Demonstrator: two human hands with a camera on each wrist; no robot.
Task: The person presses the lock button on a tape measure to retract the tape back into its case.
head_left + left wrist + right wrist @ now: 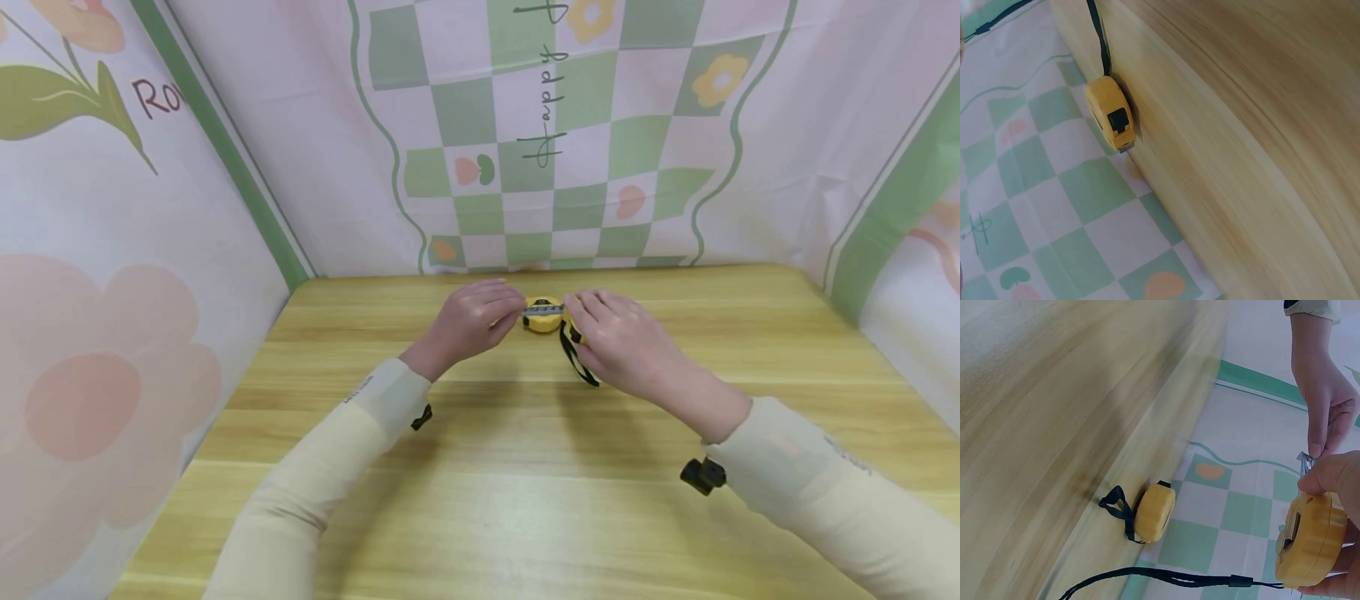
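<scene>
My right hand [626,340] grips a yellow tape measure [1311,544], its thumb near the mouth of the case. A short length of metal blade [543,310] runs out leftward from it. At the blade's end, my left hand [476,315] pinches the tip between thumb and fingers. A black wrist strap [1179,575] hangs from the held case. Another yellow tape measure [1109,106], with a black lock button, stands on the table near its far edge; the stretched blade overlaps it in the head view. My right hand hides most of the held case there.
The wood-grain table [510,500] ends at a hanging cloth [525,208] with green and white checks. More printed cloth [112,333] borders the left side. The standing tape measure has its own black strap [1124,515] lying beside it.
</scene>
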